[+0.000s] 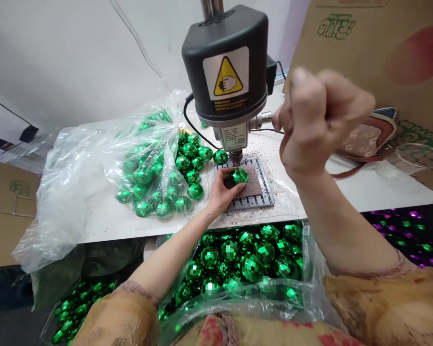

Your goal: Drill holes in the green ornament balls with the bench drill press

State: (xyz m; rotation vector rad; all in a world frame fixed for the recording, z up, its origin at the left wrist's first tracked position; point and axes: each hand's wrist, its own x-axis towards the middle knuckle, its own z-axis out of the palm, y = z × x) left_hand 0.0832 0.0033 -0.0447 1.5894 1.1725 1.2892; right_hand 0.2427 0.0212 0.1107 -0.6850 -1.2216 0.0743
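Although cardboard cartons [10,211] close in the scene at the left and far right, the work gathers on a white desk [104,230] and in a plastic-lined bin [306,250] just below its front edge. The bin is packed with green mirror balls [252,266], and a second heap of balls [159,178] lies in a clear plastic bag [65,192] across the desk's left half. Many balls therefore sit on both sides of the machine, and the view does not settle which of them, if any, have been worked. A bench drill [225,62] with a black head and a yellow warning label [225,77] stands right of the desk's middle, its bit [235,156] pointing down. Beneath it, near the front edge, a slotted metal plate [263,202] carries a brown pad [254,185], and dark specks [285,158] scattered over the desk around the plate hint that some drilling has been done. The left hand [220,192] reaches onto the pad, fingers curled around a single ball [240,176] held directly under the bit; whether they touch is hard to tell. The right hand [321,117] is raised beside the drill and clenched into a fist, though whether it grips anything small cannot be told.
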